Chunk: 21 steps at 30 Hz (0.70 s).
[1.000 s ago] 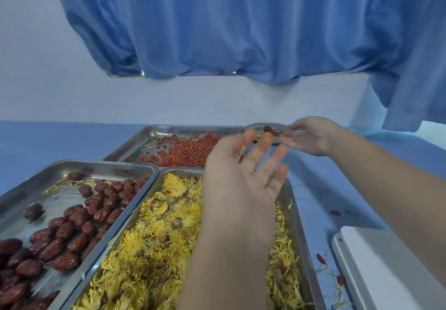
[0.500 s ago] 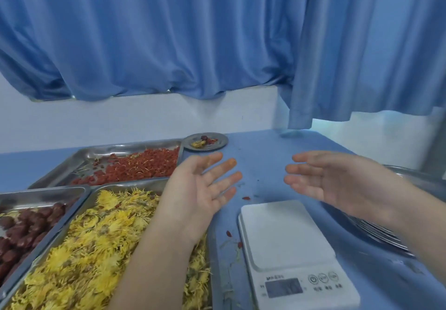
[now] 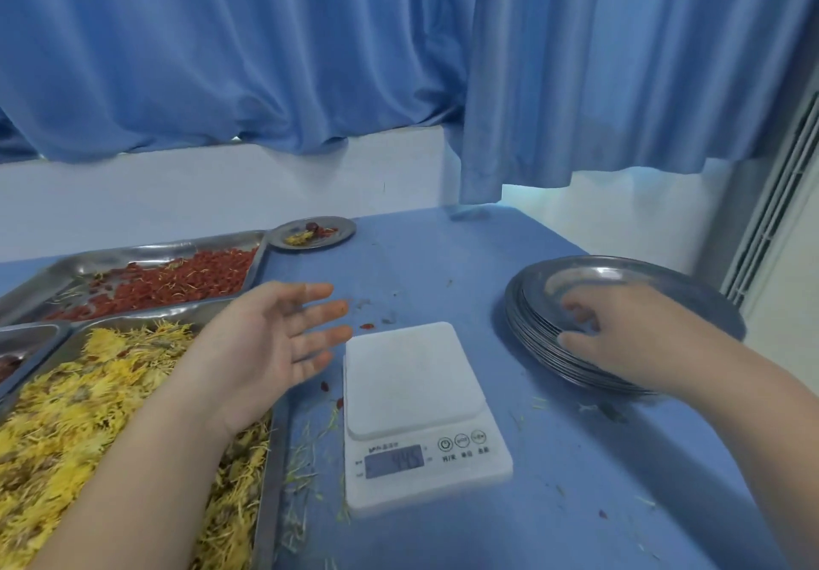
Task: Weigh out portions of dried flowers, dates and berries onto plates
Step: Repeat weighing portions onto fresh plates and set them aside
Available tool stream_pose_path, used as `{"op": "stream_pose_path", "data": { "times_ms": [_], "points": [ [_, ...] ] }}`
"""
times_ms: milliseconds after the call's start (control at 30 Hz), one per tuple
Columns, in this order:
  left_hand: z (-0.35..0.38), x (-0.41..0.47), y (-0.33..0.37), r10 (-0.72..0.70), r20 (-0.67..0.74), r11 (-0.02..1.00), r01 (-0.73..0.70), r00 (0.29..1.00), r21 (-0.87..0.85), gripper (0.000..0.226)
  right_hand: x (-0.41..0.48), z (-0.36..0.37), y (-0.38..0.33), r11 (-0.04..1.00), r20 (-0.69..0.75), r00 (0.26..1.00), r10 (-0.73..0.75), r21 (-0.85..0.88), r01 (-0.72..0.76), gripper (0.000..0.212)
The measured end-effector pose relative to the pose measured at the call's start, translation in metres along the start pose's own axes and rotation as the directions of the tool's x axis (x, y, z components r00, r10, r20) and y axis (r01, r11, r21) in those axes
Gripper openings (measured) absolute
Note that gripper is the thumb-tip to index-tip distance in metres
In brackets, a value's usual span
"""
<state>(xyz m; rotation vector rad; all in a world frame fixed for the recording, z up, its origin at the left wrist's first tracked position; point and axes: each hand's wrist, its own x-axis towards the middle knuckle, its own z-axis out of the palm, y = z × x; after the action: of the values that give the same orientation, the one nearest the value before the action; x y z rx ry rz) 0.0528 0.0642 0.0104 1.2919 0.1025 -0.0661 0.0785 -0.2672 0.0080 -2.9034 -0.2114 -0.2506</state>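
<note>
- Table (image 3: 443,259): blue. Trays sit left, the scale near centre, and plates right.
- Flower tray (image 3: 275,458): near left, heaped with yellow flowers (image 3: 88,414).
- Berry tray (image 3: 133,254): behind the flower tray, with red berries (image 3: 186,281) spread thin. A corner of the date tray (image 3: 26,334) shows at the left edge.
- Stack (image 3: 527,343): empty steel plates, right of the scale and apart from it.
- Scale (image 3: 412,374): platform bare. The display (image 3: 394,461) is lit but its digits are too blurred to trust.
- Filled plate (image 3: 312,232): far side, just beside the berry tray's right end. It holds flowers, a date and berries.
- Right hand (image 3: 633,339): a second ago it was at the filled plate; half a second ago it hung open over the table. Now it is on the stack, with fingers (image 3: 576,303) curled over the top plate (image 3: 620,272) and thumb at its near rim, gripping it.
- Left hand (image 3: 266,348): as before, raised over the flower tray's right edge with fingers spread, holding nothing.
- Judgement: one portion is done and parked, and the next cycle has begun. The top plate has not yet lifted. It should go to the scale, which likely needs zeroing.
- Stray berries (image 3: 367,326) lie beside the scale.
</note>
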Motion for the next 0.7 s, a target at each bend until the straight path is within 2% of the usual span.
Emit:
{"op": "stream_pose_path", "data": {
  "times_ms": [67,200,333,433,500,567,633,700],
  "points": [
    [-0.001,0.001,-0.001,0.002,-0.008,1.0,-0.002,1.0,0.022,0.024,-0.001,0.003,-0.002,0.999,0.02,1.0,0.016,-0.052,-0.015,0.008],
    [-0.002,0.002,-0.002,0.004,-0.004,0.999,-0.003,1.0,0.046,0.022,-0.002,0.007,-0.008,0.998,-0.023,0.999,0.03,-0.062,-0.031,0.01],
    [-0.003,0.002,-0.003,0.007,-0.008,0.998,-0.006,1.0,0.062,0.022,-0.003,0.009,-0.012,0.997,-0.116,0.993,0.001,-0.073,-0.009,0.013],
    [-0.003,0.002,-0.003,0.013,-0.01,0.998,-0.012,1.0,0.062,0.022,-0.003,0.008,-0.013,0.988,-0.244,0.969,-0.049,-0.152,0.012,0.019],
    [-0.004,0.001,-0.003,0.016,-0.017,0.998,-0.015,1.0,0.062,0.021,-0.002,0.007,-0.015,0.974,-0.405,0.898,-0.173,-0.203,0.096,0.024],
    [-0.004,0.001,-0.003,0.022,-0.029,0.998,-0.02,0.999,0.061,0.021,-0.005,0.007,-0.02,0.953,-0.55,0.78,-0.3,-0.203,0.224,0.031],
    [-0.004,0.0,-0.002,0.032,-0.052,0.998,-0.029,0.998,0.056,0.021,-0.008,0.011,-0.028,0.918,-0.638,0.666,-0.386,-0.19,0.349,0.035],
    [-0.004,0.0,-0.001,0.044,-0.086,0.998,-0.041,0.995,0.038,0.02,-0.012,0.016,-0.039,0.877,-0.671,0.591,-0.448,-0.199,0.438,0.036]
  ]
}}
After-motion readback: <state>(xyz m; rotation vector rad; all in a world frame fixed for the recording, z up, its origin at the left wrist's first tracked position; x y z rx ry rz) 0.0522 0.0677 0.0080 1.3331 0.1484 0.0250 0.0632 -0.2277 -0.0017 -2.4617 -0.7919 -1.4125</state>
